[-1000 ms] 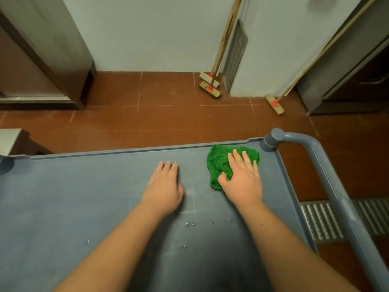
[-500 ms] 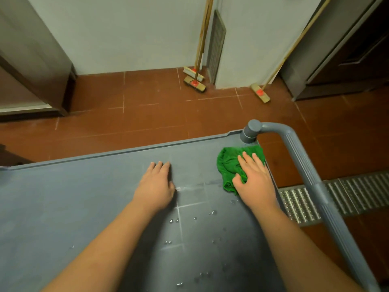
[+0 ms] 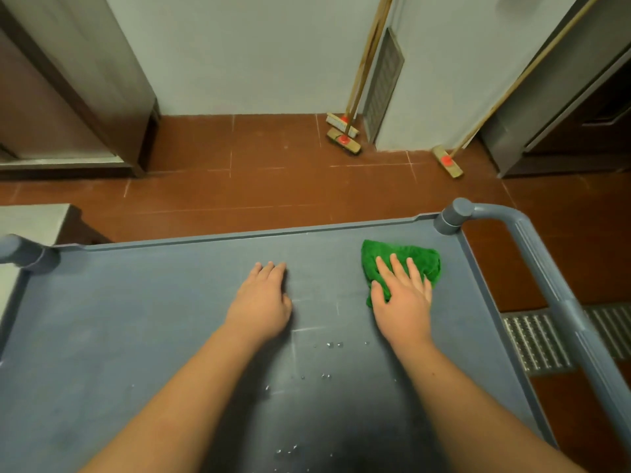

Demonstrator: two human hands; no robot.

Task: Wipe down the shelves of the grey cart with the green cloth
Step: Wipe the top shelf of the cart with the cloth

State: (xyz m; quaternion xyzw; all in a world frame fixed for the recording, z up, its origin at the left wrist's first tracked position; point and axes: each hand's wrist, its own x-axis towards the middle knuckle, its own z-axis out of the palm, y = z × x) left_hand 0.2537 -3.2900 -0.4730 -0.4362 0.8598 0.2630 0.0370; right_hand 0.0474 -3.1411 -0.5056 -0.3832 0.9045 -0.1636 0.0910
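Red-brown tiled floor (image 3: 273, 189); pale wall (image 3: 246, 52) with three brooms (image 3: 343, 136) leaning; steel cabinet (image 3: 78, 80) at left; metal floor grate (image 3: 532, 343).

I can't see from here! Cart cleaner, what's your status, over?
Right hand flat on crumpled green cloth, far right corner of grey plastic cart shelf. Left hand flat on shelf, bracing. Water droplets nearer me; nothing blocking.

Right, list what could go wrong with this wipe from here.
The green cloth is bunched under the right hand, so it may only smear. Water droplets sit behind both hands and could get missed. The left hand rests flat on the top shelf, possibly leaving prints.
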